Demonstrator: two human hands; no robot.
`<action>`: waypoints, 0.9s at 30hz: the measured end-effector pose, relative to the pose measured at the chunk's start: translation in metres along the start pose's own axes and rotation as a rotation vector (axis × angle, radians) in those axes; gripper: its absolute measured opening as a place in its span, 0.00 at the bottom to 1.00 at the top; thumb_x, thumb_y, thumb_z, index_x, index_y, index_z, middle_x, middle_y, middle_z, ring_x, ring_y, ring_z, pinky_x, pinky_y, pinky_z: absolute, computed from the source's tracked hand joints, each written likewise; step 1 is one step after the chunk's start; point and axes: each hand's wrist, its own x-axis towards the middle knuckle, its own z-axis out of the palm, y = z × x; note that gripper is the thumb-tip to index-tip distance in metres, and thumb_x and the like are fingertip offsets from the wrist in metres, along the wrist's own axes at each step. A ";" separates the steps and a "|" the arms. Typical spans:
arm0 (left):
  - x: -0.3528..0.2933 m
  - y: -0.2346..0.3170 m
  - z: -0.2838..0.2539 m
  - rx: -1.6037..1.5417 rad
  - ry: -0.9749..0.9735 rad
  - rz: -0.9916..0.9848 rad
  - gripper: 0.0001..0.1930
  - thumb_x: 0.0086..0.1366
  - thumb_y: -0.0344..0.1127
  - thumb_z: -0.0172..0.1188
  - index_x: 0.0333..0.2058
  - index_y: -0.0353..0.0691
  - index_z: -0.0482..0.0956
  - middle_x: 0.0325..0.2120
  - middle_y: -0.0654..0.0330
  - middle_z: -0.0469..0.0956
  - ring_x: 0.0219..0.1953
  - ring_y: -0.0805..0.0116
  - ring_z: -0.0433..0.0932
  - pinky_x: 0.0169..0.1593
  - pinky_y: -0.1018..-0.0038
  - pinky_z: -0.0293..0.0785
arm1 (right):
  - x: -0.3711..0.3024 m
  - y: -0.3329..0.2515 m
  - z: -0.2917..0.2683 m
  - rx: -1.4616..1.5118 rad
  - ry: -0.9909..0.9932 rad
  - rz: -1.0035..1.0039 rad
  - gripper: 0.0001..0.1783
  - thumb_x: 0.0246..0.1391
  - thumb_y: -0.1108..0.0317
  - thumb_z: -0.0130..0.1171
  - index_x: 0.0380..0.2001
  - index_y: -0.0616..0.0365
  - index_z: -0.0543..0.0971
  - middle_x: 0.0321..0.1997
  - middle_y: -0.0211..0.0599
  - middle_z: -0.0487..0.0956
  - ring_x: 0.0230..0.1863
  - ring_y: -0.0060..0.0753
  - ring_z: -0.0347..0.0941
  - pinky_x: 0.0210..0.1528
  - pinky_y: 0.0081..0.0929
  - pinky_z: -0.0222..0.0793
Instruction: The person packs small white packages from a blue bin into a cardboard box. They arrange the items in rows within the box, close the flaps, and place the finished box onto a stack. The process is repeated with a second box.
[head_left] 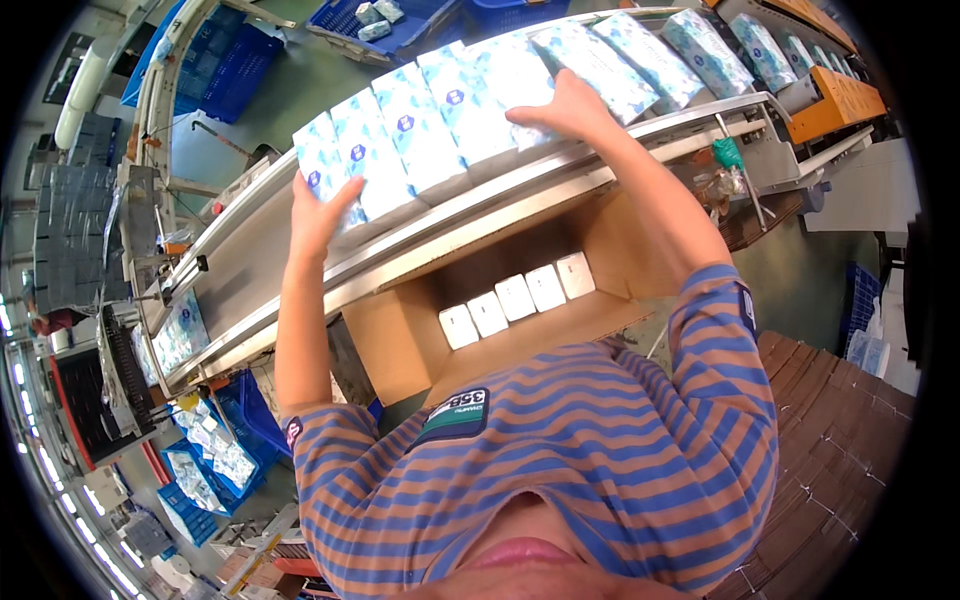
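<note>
Several soft tissue packs, white with blue patterns, stand side by side in a tight row on a conveyor. At the row's left end is my left hand, its thumb over the near side of the end pack and its fingers partly hidden along the outer side. My right hand grips farther along, thumb out to the left across one pack, fingertips tucked in beside it. Between them, the hands clasp a group of packs. Below the conveyor's near edge, an open cardboard carton holds several white packs lined up inside.
More tissue packs continue rightward on the conveyor toward an orange machine part. A metal rail runs between conveyor and carton. Blue crates stand beyond; flattened cardboard is stacked at right. Another blue crate holds packs at left.
</note>
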 end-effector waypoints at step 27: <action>-0.176 0.022 0.053 -0.263 -0.305 -0.716 0.48 0.49 0.33 0.66 0.59 0.32 0.39 0.53 0.47 0.59 0.53 0.60 0.63 0.55 0.70 0.62 | -0.164 0.082 0.019 0.686 -0.778 0.370 0.60 0.40 0.47 0.62 0.59 0.74 0.37 0.56 0.62 0.62 0.54 0.50 0.64 0.54 0.34 0.60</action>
